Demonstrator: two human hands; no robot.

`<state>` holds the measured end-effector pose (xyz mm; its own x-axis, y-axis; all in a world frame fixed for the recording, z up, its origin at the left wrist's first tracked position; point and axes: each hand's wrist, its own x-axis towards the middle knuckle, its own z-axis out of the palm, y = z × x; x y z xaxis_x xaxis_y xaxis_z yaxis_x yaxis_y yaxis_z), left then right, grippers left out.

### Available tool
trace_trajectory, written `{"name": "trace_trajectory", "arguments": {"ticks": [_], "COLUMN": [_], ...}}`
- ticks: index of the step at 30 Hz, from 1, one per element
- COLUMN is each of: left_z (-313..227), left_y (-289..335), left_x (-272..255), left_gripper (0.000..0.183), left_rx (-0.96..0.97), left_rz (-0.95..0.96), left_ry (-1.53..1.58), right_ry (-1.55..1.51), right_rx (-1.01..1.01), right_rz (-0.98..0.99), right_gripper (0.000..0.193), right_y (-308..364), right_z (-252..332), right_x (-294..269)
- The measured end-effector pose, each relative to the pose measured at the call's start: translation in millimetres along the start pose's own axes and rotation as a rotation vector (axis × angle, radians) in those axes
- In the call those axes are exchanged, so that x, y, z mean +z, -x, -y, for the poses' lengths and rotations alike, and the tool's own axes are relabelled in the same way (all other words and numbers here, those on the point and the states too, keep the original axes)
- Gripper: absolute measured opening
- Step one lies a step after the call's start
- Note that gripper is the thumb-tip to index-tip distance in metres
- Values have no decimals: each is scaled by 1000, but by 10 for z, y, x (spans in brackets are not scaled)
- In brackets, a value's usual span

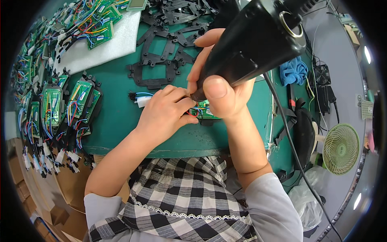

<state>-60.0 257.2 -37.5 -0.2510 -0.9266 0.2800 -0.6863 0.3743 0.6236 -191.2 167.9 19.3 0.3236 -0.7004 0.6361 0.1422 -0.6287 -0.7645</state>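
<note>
While my right hand [229,97] is gripping a large black handheld tool [250,40], its fingers are curling round the left side and its thumb is pressing the lower side. The tool's narrow end is pointing down at a small green circuit board [207,112], which is lying on the green tabletop [117,129] in front of me, partly covered by my hands. My left hand [165,107] is reaching over the board's left end, its fingers bending close together and its thumb lying near a red wire [193,114]. Some fingertips are hiding by the tool's tip, so I cannot tell whether they are pinching anything. Just beyond this hand, a white connector [143,101] is sticking out on the left. Black plastic frames [154,83] are lying farther off, wired boards [52,107] are standing clustered at my left, and a blue cloth [293,71] is sitting on the right.
</note>
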Motion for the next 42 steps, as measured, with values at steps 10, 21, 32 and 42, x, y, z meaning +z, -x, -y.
{"name": "trace_trajectory", "arguments": {"ticks": [10, 21, 32, 42], "left_z": [-63, 6, 30, 59], "left_y": [-48, -85, -91, -56], "left_x": [-44, 32, 43, 41], "left_gripper": [38, 14, 15, 17], "left_rx": [78, 36, 6, -2], "left_rz": [22, -38, -53, -39], "left_ry": [-107, -17, 11, -73], "right_ry": [213, 270, 18, -52], "right_rx": [-115, -141, 135, 202], "right_rz": [-468, -465, -280, -90], "right_gripper": [71, 65, 72, 74], "right_y": [-393, -454, 19, 234], "right_z": [328, 266, 382, 299], "right_x": [-882, -817, -531, -152]}}
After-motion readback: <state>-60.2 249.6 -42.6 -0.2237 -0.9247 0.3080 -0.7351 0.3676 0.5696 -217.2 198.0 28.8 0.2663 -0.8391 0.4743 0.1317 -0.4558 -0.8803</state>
